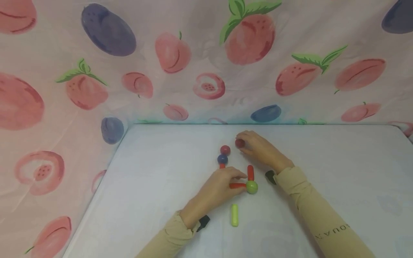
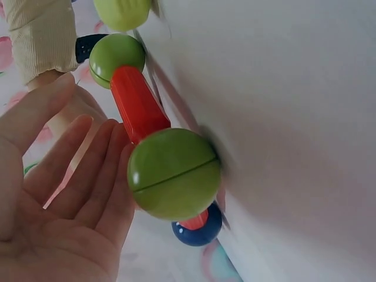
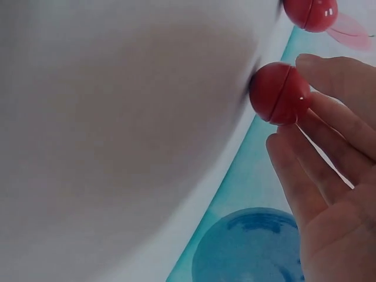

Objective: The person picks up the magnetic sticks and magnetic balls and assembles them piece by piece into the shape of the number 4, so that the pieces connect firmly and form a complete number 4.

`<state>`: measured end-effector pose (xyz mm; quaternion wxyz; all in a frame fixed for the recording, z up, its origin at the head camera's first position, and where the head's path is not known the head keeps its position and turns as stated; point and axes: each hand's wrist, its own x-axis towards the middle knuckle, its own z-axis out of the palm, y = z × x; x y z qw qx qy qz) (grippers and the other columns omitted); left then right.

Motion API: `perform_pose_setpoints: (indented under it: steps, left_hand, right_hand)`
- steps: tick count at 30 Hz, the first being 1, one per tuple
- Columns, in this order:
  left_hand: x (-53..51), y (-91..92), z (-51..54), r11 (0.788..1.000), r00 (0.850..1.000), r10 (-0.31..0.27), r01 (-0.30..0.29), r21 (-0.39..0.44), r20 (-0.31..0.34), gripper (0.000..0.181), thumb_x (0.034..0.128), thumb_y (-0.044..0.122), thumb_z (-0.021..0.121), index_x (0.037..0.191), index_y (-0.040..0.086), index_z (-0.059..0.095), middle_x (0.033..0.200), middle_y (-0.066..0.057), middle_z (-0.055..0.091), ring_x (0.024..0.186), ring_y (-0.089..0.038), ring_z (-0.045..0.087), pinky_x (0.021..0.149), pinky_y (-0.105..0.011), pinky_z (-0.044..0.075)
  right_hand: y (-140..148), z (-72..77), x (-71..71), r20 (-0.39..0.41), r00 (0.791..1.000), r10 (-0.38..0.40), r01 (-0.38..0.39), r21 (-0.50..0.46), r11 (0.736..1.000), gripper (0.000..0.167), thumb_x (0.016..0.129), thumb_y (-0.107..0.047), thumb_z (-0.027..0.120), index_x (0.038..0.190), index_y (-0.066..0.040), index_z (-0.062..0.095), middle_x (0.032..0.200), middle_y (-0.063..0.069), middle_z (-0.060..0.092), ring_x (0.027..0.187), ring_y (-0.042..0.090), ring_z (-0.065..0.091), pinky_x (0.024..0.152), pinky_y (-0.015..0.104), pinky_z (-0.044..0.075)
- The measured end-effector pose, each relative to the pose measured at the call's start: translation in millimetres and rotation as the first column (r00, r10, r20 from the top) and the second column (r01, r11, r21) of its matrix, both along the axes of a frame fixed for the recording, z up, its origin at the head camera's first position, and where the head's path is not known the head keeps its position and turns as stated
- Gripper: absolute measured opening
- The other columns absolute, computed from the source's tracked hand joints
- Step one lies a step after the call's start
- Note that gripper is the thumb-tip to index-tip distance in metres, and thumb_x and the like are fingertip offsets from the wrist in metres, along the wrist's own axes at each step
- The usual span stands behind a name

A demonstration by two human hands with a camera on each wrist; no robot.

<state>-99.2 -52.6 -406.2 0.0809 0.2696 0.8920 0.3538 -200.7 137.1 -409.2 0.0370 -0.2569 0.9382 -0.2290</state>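
My left hand [image 1: 222, 182] is beside magnetic-toy-like sticks and balls, its fingers extended and loose. In the left wrist view, the fingertips are near a red stick [image 2: 139, 106] that joins a near green ball [image 2: 174, 174] to a farther green ball [image 2: 117, 60]. Another red stick [image 1: 250, 172] runs from the right-hand green ball [image 1: 252, 187] toward the back. A blue ball [image 1: 222, 159] tops a red stick partly hidden by my left hand. My right hand [image 1: 258, 148] pinches a red ball [image 3: 280, 94] at the tabletop, between thumb and fingers.
A second red ball [image 1: 225, 150] sits behind the blue ball. Nearer the front lies a loose yellow-green stick [image 1: 235, 215]. The white table [image 1: 161, 157] meets a fruit-printed cloth [image 1: 180, 86] at the back and left.
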Motion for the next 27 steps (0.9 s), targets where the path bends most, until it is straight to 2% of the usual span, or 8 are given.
perform_pose_setpoints:
  steps: [8, 16, 27]
  left_hand:
    - [-2.0, 6.3, -1.8, 0.999, 0.999, -0.022, 0.021, -0.047, -0.024, 0.035, 0.0853, 0.024, 0.079, 0.118, 0.015, 0.072, 0.111, 0.004, 0.073, 0.102, -0.006, 0.066, 0.091, -0.019, 0.052]
    - [-1.5, 10.1, -5.0, 0.994, 0.991, -0.062, 0.050, -0.095, -0.121, 0.028, 0.0867, 0.022, 0.078, 0.114, 0.015, 0.073, 0.103, 0.003, 0.072, 0.098, -0.007, 0.065, 0.090, -0.017, 0.051]
    - [-3.2, 14.6, -5.1, 0.992, 0.997, -0.068, 0.063, -0.108, -0.040, 0.034, 0.0864, 0.025, 0.078, 0.118, 0.017, 0.072, 0.103, 0.007, 0.072, 0.089, -0.004, 0.062, 0.084, -0.012, 0.049]
  right_hand:
    - [1, -5.2, -3.4, -0.006, 1.000, 0.011, -0.011, -0.031, 0.999, 0.033, 0.092, -0.008, 0.070, 0.124, -0.003, 0.063, 0.120, 0.010, 0.065, 0.121, 0.027, 0.057, 0.108, 0.046, 0.044]
    - [5, -8.0, -5.0, 0.015, 1.000, 0.001, 0.000, -0.070, 0.998, 0.027, 0.093, -0.010, 0.069, 0.120, -0.005, 0.065, 0.115, 0.008, 0.067, 0.117, 0.026, 0.059, 0.107, 0.046, 0.046]
    - [9, -10.1, -6.0, 0.009, 1.000, 0.007, -0.006, -0.116, 0.993, 0.023, 0.093, -0.009, 0.069, 0.116, -0.006, 0.067, 0.109, 0.007, 0.068, 0.111, 0.024, 0.062, 0.103, 0.045, 0.049]
